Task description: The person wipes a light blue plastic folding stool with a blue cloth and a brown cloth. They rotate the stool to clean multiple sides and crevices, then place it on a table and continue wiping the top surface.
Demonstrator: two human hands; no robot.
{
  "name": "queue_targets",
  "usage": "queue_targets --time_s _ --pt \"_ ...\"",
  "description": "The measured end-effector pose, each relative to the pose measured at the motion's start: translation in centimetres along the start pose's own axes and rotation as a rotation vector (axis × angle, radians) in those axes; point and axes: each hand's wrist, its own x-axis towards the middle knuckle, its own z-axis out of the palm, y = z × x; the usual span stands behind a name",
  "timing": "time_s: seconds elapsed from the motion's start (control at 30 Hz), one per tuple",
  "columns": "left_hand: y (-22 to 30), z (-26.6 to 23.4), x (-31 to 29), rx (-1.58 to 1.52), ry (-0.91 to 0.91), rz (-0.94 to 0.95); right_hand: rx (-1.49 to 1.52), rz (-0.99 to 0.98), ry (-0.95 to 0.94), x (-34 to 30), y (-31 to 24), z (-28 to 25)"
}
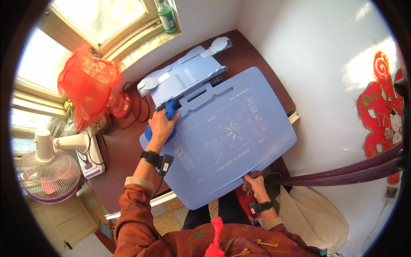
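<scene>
A light blue children's desk top [222, 141], printed with white drawings, lies at a slant over the dark red table [115, 171] and juts past its near edge. My left hand [162, 127] is closed on a bright blue cloth [172, 109] at the board's far left corner. Part of the cloth hangs below my fingers. At the board's near edge, my right hand [257, 187] has its fingers closed round the rim; what lies under them is partly hidden. Behind the board rests a blue shelf rack [184, 77] with a round white piece at each end.
A red lace-shaded lamp [92, 83] and a white fan [49, 171] stand at the left, with black cables nearby. A green bottle [168, 19] is on the windowsill. At the right are a purple wooden bar [342, 173] and beige cloth [317, 216].
</scene>
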Motion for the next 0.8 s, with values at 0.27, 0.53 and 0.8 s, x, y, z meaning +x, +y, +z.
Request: queue_targets --time_s 0.27,0.53,0.8 --pt "1.3 -2.2 -1.9 -0.069 0.048 0.012 0.021 0.01 -0.015 -0.7 -0.2 -0.9" --pt "5.9 -7.5 -3.2 0.078 0.23 0.179 0.028 0.16 -0.08 -1.3 -1.1 -0.4" --pt "9.1 -12.7 -1.4 0.127 0.264 0.226 0.109 0.202 -0.156 -2.6 -3.5 2.2"
